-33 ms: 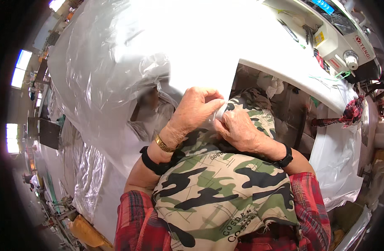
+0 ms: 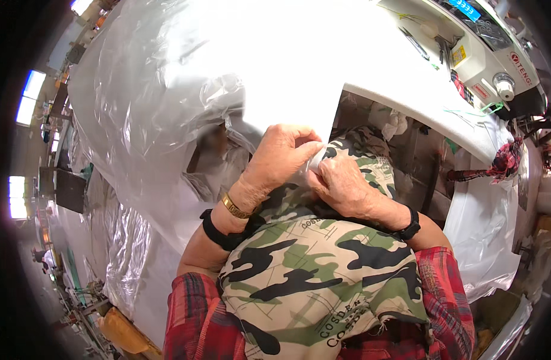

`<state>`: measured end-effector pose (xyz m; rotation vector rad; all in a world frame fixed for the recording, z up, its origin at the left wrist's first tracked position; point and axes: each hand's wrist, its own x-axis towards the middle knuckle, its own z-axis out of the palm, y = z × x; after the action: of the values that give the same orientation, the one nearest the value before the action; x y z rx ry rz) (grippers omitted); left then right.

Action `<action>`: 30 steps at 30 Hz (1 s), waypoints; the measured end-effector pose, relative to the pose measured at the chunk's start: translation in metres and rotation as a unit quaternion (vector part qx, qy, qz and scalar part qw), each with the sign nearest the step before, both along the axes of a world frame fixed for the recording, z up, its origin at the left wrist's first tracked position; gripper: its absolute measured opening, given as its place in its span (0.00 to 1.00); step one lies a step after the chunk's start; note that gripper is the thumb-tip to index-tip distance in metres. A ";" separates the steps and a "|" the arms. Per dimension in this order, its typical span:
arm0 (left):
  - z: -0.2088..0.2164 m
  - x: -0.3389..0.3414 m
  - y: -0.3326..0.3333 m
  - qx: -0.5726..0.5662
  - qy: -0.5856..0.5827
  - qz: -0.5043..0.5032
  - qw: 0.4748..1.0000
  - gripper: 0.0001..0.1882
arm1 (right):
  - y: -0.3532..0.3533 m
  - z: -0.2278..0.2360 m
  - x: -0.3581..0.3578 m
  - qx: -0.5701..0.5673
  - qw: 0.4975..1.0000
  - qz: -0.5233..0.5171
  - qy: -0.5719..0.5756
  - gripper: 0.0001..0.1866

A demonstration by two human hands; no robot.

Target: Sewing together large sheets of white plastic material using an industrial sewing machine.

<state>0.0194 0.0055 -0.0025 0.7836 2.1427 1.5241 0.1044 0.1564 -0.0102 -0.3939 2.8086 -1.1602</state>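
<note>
My left hand [image 2: 283, 155], with a gold watch [image 2: 235, 207] at its wrist, pinches the near corner of a white sheet [image 2: 293, 102] between thumb and fingers. Close beside it, my right hand [image 2: 343, 185] is closed on the same corner, fingers curled in, with a black band [image 2: 412, 223] round the wrist. A small folded bit of the white material shows between the two hands. Glare washes out the sheet, so I cannot tell whether it is cloth or film. Both hands are above my lap, which a camouflage apron [image 2: 323, 264] covers.
Clear plastic film [image 2: 137, 114] spreads over the left side. At the upper right stands a white sewing machine [image 2: 497, 66], with tweezers [image 2: 415, 43] on the white table [image 2: 407, 105] beside it. A plaid cloth strip [image 2: 505, 161] hangs at the table's right end, above more white sheeting [image 2: 482, 228].
</note>
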 end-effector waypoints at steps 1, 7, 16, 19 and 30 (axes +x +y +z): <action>0.001 0.002 0.000 0.001 -0.002 0.004 1.000 0.06 | -0.002 0.002 0.000 0.006 1.000 0.000 0.011 0.19; 0.020 0.006 0.002 -0.101 0.139 -0.003 0.985 0.12 | -0.003 -0.002 -0.002 0.146 0.987 0.049 0.046 0.14; 0.005 0.014 -0.014 -0.033 0.020 0.058 0.998 0.08 | 0.045 -0.013 -0.032 -0.277 0.937 0.021 -0.213 0.20; 0.014 0.024 -0.016 -0.008 -0.019 0.103 0.995 0.14 | 0.042 -0.025 -0.048 -0.468 0.865 -0.090 -0.156 0.21; 0.014 0.024 -0.018 -0.027 0.160 0.059 0.985 0.18 | 0.029 -0.014 -0.075 -0.427 0.881 -0.165 -0.116 0.22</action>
<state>0.0435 -0.0124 0.0114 0.9530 2.4921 1.4710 0.0291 0.1853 -0.0237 0.2027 2.0511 -2.3113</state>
